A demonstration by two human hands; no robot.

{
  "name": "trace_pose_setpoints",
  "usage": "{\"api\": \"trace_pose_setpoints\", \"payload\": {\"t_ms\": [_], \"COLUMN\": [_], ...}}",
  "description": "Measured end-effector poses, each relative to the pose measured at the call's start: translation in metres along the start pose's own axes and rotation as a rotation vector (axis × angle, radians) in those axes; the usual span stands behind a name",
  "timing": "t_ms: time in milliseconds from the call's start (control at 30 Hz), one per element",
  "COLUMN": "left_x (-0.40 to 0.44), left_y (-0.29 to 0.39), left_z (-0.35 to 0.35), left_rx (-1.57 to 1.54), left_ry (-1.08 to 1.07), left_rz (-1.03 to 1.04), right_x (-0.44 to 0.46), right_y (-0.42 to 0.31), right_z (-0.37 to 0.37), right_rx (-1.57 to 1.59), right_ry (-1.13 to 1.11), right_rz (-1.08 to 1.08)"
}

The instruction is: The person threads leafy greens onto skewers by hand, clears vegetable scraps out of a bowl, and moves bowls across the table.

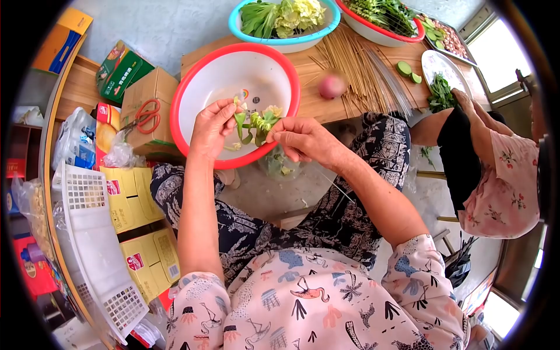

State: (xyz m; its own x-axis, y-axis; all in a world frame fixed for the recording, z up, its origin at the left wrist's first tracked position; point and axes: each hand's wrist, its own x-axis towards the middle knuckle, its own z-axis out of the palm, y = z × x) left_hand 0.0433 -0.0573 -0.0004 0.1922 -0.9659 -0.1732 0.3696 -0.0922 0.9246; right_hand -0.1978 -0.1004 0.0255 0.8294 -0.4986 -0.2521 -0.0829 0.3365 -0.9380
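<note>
My left hand [214, 128] is closed in a pinch on one end of a green leafy vegetable [256, 123], over the near part of a white basin with a red rim [236, 55]. At the vegetable's right side, my right hand [306, 140] has its fingers closed on it and on a thin skewer [336, 185] that slants down to the right. Small pale pieces lie inside the basin. A red onion [332, 86] sits on the wooden table to the right of the basin.
Behind stand a blue-rimmed basin [280, 41] and a red-rimmed basin of greens [382, 36]. Loose skewers [361, 70] lie beside the onion. At left, scissors [147, 116] rest on a carton [153, 93]. A co-worker sits at right, a hand near a plate [434, 61].
</note>
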Motion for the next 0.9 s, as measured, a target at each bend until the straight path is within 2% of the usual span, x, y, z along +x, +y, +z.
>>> {"api": "trace_pose_setpoints", "payload": {"t_ms": [900], "left_x": [-0.001], "left_y": [0.010], "left_z": [0.001], "left_rx": [0.167], "left_ry": [-0.102], "left_rz": [-0.140], "right_x": [-0.001], "right_y": [-0.001], "right_z": [0.002], "right_rx": [0.018], "right_ry": [0.015], "right_rz": [-0.003]}}
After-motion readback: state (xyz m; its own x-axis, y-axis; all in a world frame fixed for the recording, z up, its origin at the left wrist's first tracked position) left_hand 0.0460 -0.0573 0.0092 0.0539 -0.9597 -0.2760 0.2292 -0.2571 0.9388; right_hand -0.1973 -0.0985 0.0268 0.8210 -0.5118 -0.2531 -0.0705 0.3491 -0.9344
